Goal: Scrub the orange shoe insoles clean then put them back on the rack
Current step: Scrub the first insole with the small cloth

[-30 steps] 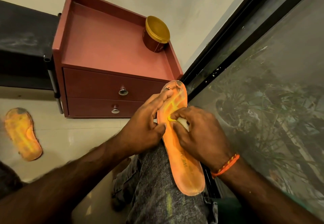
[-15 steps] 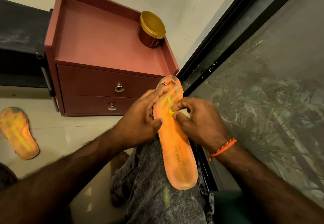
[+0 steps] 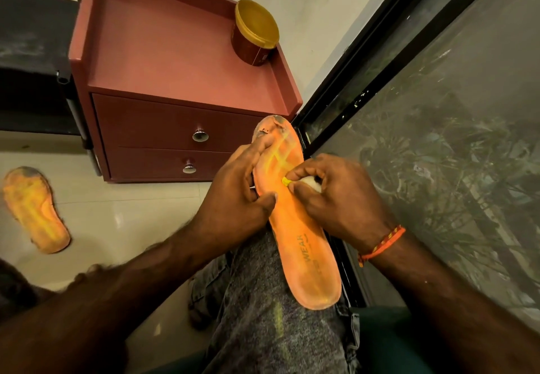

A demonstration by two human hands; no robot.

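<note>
My left hand [image 3: 236, 198] is gripping the insole [image 3: 295, 227] lying on my knee [image 3: 263, 300]. My right hand [image 3: 336, 198] is pinching a small brush [image 3: 306, 183] against its middle.

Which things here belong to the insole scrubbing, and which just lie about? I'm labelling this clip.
In the job: insole on the knee, left hand, right hand with small scrubber, second insole on the floor.

Lying about: drawer cabinet, gold-lidded jar, window.

**Warm, dim indoor light with wide-angle bending**

Yellowish light falls from above, leaving glare patches on the floor tiles [image 3: 122, 212]. The window glass [image 3: 438, 154] looks hazy, perhaps dusty. Straight edges bow near the borders; the left forearm [image 3: 87, 300] is blurred.
</note>
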